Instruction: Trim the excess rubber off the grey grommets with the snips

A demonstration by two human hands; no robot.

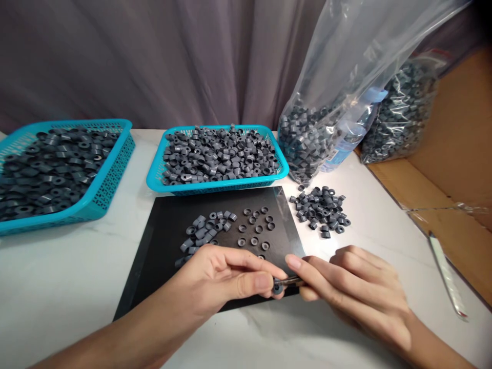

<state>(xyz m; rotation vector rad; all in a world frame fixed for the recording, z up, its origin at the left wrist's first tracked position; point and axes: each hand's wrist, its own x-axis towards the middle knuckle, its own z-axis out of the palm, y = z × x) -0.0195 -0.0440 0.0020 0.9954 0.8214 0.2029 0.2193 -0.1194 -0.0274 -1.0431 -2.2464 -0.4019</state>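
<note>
Over matte black mat [161, 246], left hand [221, 277] pinches ring [277, 290], right hand [357, 287] slim rod [289, 281].

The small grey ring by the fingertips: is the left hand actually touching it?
Touching. The head view shows the left hand pinching the grey ring between thumb and fingertip, no gap visible; the right hand grips a thin tool beside it.

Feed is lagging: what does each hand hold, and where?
Left hand pinches a small grey ring by its sides; right hand holds a thin dark tool along its shaft.
</note>
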